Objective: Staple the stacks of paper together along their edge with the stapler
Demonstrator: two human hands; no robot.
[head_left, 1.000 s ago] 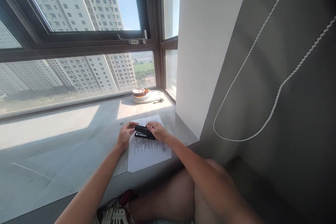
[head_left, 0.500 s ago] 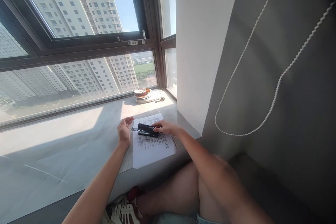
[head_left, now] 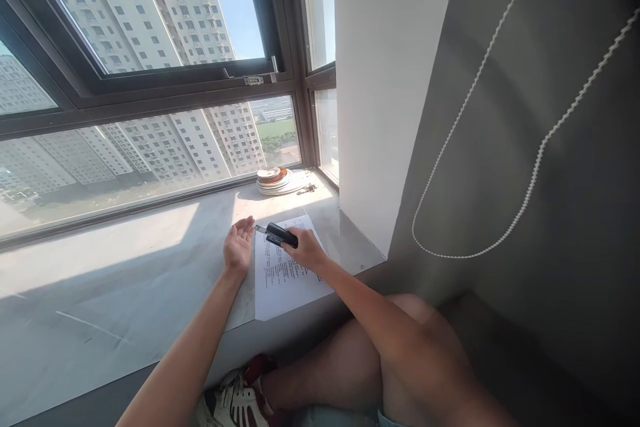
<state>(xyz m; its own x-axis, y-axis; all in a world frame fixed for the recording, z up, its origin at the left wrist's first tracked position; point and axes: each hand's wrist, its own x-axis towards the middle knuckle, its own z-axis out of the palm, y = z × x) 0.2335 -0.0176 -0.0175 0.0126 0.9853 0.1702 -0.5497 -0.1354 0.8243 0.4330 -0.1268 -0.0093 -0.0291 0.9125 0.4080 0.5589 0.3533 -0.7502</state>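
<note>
A black stapler is gripped at its near end by my right hand. A metal piece sticks out of its far end, towards my left hand. That left hand rests on its edge beside the paper, palm turned to the stapler, fingers stretched out and holding nothing. Printed paper lies under the stapler, its near edge at the sill's front; whether it is one sheet or more I cannot tell. The stapler and my right hand cover part of the text.
The pale window sill stretches to the left. Stacked plates stand in the far corner, with a small dark item beside them. A white wall column rises at the right. A beaded blind cord hangs against the grey wall.
My right hand has tightened round the stapler and shifted it slightly, tilting its far end up and away. My left hand stays in about the same place, its palm turned more upward.
</note>
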